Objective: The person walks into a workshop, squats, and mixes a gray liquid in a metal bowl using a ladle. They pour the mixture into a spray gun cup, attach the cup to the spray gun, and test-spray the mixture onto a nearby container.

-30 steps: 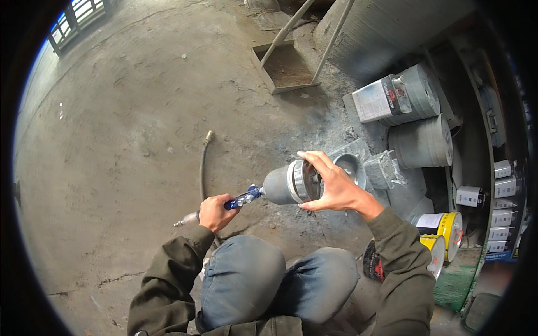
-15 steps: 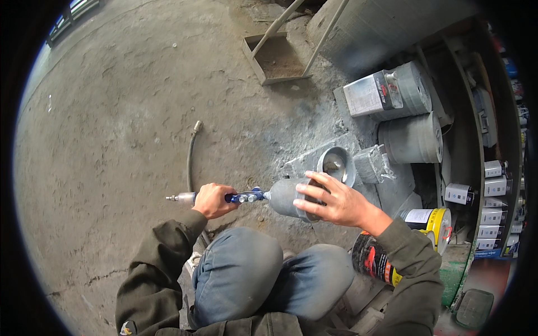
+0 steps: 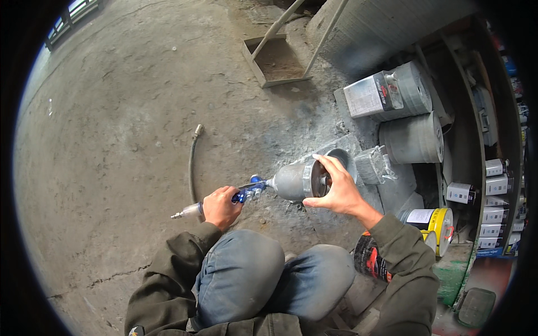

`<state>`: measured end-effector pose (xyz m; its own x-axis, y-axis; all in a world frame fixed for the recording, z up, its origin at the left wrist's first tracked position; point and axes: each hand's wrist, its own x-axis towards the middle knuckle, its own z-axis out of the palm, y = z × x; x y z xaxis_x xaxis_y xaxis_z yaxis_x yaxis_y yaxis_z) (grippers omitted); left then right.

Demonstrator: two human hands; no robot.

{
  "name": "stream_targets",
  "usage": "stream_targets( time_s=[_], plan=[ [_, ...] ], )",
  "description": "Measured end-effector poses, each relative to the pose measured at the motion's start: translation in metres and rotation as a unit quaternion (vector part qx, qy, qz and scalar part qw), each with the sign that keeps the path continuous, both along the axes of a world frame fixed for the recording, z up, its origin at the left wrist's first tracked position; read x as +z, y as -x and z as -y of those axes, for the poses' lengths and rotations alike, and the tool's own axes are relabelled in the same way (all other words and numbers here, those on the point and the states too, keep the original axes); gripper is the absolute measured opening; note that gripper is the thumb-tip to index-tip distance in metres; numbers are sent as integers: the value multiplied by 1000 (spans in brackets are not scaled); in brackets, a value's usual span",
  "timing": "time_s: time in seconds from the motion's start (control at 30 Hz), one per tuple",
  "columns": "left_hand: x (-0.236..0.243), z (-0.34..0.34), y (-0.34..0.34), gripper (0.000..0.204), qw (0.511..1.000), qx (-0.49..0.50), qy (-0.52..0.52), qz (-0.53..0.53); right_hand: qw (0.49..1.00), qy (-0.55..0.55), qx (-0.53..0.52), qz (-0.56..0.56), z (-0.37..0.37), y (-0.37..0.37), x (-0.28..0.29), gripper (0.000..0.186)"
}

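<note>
i see a spray gun (image 3: 241, 196) in bright blue, its cup (image 3: 290, 182) dusty grey; the sleeves (image 3: 412, 269) are dark olive, the jeans (image 3: 240, 274) faded blue, one bucket (image 3: 444, 227) yellow-banded, a can (image 3: 368, 257) black with red, the floor (image 3: 112, 145) grey-brown.

The spray gun (image 3: 250, 192) is glossy metal, its cup (image 3: 291, 182) matt and perhaps plastic.

Between my left hand (image 3: 222, 207) and right hand (image 3: 343, 193) is the spray gun (image 3: 250, 194). Before me the hose (image 3: 192, 162) lies on the floor (image 3: 112, 140), the dustpan (image 3: 264, 74) farther away. To my right are the buckets (image 3: 412, 139).
</note>
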<state>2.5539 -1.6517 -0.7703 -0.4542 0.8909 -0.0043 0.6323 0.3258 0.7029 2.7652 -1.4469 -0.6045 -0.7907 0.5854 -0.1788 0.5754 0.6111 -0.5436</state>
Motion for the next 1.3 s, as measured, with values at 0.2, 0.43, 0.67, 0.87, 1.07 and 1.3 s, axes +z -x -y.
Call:
stream_targets(
  time_s=[0.2, 0.43, 0.67, 0.87, 1.07, 1.3],
  plan=[
    [-9, -8, -3, 20, 999, 36, -32, -4, 999, -11, -30, -9, -7, 7, -10, 103],
    [2, -25, -1, 26, 992, 72, -57, 89, 970, -1, -134, -203, -12, -9, -16, 110],
    [51, -97, -29, 45, 966, -42, -151, 206, 827, 440, -209, -281, 28, -13, -77, 91],
    [89, -129, -44, 57, 922, -177, -257, 230, 813, 352, -290, -363, 8, 34, -51, 38],
    [93, -110, -34, 55, 858, -434, -200, 186, 729, 230, -451, -460, -11, -24, -63, 15],
    [-100, -53, 122, 42, 995, 12, 2, -95, 649, 78, -559, -510, -17, -168, 12, 18]
  ],
)
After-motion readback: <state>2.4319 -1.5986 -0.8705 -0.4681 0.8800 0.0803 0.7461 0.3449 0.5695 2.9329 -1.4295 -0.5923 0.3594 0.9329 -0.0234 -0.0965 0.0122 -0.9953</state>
